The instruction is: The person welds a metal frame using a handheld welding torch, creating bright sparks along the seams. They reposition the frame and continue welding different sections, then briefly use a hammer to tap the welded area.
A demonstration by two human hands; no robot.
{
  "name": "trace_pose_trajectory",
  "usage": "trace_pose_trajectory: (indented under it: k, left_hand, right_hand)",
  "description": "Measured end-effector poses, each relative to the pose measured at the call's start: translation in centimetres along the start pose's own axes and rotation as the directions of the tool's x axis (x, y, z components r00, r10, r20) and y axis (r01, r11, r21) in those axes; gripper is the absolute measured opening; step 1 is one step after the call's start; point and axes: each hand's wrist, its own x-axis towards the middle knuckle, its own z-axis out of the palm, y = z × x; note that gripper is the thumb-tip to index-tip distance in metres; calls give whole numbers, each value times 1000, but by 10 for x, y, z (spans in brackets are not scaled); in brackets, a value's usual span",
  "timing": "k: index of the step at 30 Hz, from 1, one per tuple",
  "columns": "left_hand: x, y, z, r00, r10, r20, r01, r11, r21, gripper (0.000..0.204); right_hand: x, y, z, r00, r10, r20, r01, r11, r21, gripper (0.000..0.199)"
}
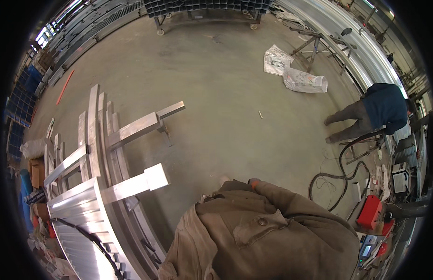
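Observation:
My right arm, in a brown jacket sleeve (291, 198), hangs in front of my body. Only a small part of my right hand (254, 183) shows past the cuff; its fingers are too hidden to read, and nothing can be made out in them. My left hand is out of sight. To my left stands a metal frame (96, 186) of silvery bars and slats. Square aluminium tubes (135, 131) lie across long rails beside it, their ends pointing toward the middle of the floor. A black cable (93, 238) runs over the slats.
At the right, a person in a dark blue top (387, 107) bends over a bench. A black hose (340, 177) loops on the floor near a red box (369, 212). White plastic sacks (304, 80) lie farther off, and a wheeled rack (207, 16) stands at the far end.

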Motion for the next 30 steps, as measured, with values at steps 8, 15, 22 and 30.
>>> trace_pose_trajectory:
  k: [8, 15, 22, 30]
  left_hand:
    - [68, 179, 6, 989, 104, 101, -96, 992, -82, 36]
    - [118, 265, 26, 963, 17, 269, -9, 999, -31, 32]
    - [257, 426, -12, 915, 66, 397, -123, 985, 119, 30]
    - [431, 655, -159, 962, 272, -7, -267, 941, -207, 35]
  right_hand:
    - [-9, 28, -159, 979, 203, -5, -201, 971, 128, 46]
    - [130, 94, -157, 979, 196, -62, -146, 875, 462, 44]
    - [216, 95, -256, 992, -69, -105, 73, 997, 28, 39]
    - [259, 73, -544, 980, -72, -185, 54, 994, -99, 36]
